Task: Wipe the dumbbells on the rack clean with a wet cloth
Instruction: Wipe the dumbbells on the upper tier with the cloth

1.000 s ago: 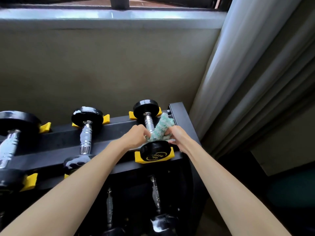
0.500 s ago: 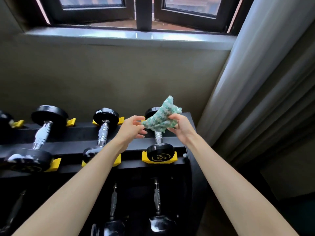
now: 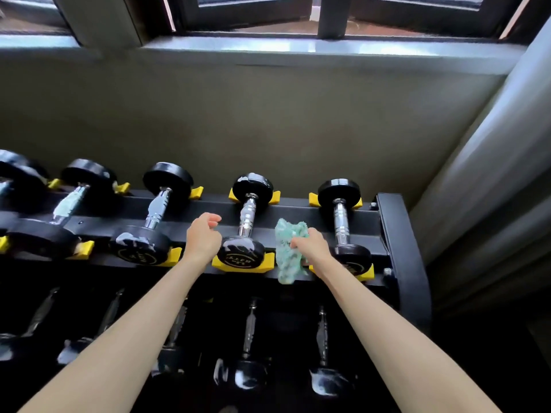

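**A:** Where's the cloth (image 3: 289, 253)?
**B:** It's bunched in the right grip (image 3: 311, 248), whose fingers are curled round it. It's teal, nubbly terry, and its tail hangs over the rack's (image 3: 401, 239) front rail, between the end dumbbell (image 3: 340, 217) and the second dumbbell (image 3: 248, 217).
**A:** And the left grip (image 3: 204, 236)?
**B:** It holds nothing. The fingers are loosely curled, just left of the second dumbbell.
**A:** What are the weights like?
**B:** Round black heads, glossy and pale-smeared, with ridged chrome handles, set in yellow cradles (image 3: 269, 262). The rack is black metal, and a grey pleated curtain (image 3: 492, 174) hangs at the right.
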